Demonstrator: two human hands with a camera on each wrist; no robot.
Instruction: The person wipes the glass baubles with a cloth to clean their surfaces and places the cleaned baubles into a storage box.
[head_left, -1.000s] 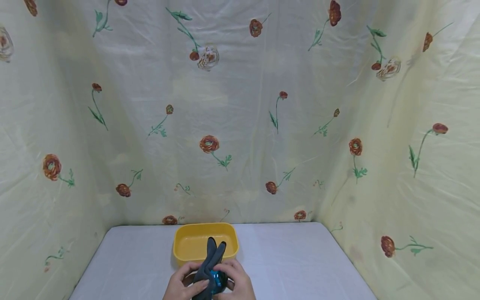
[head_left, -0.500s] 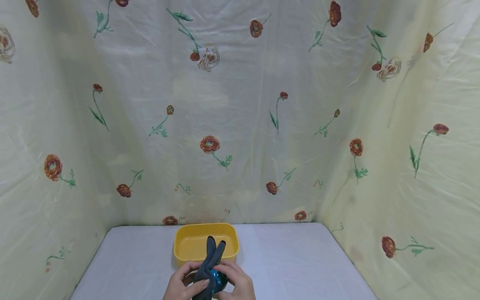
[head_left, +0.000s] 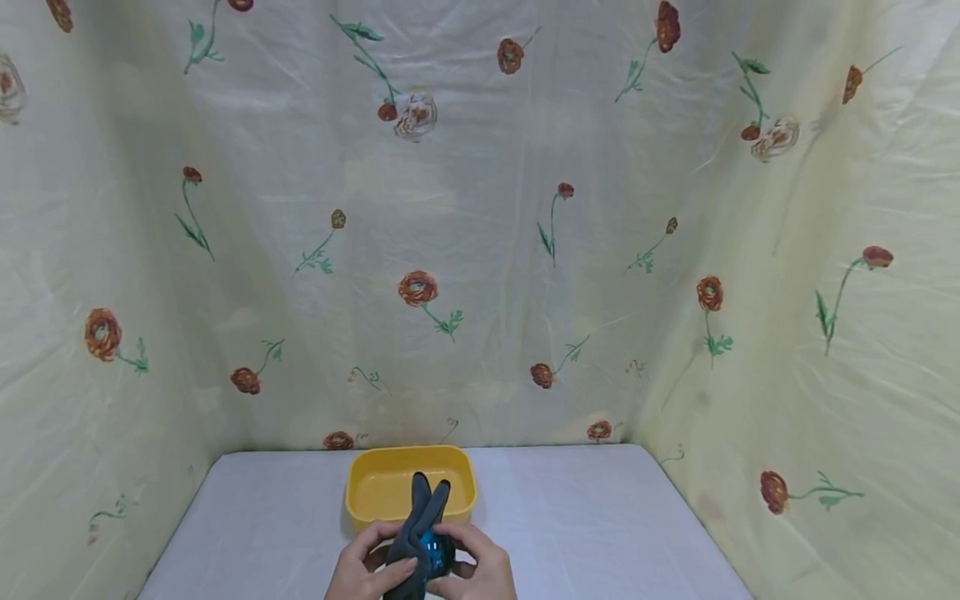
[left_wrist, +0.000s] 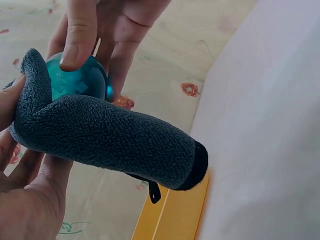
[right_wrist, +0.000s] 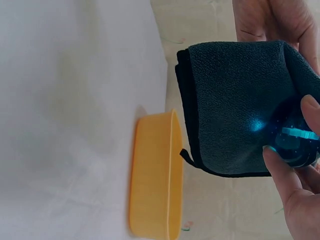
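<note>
A dark blue-grey, fuzzy cleaning cloth [head_left: 414,537] with black edging is folded in my left hand [head_left: 362,571], its two ends pointing up and away. My left thumb presses it from the near side. Against the cloth's right side sits a shiny, see-through blue ball [head_left: 438,553], which my right hand [head_left: 482,565] holds between thumb and fingers. In the left wrist view the right thumb lies over the teal ball [left_wrist: 70,85], and the cloth [left_wrist: 110,132] wraps partly about it. A light glint falls on the cloth [right_wrist: 235,110] beside the ball in the right wrist view.
Just beyond the hands, a yellow rectangular tub [head_left: 360,492] stands on the white-covered table [head_left: 570,517]. Flower-printed curtains [head_left: 480,250] enclose the table at the back and both sides. A small black loop [right_wrist: 187,157] hangs from the cloth's edge.
My right fingers have shifted on the ball and moved slightly right, baring more of its top. The left hand and cloth stay nearly where they were.
</note>
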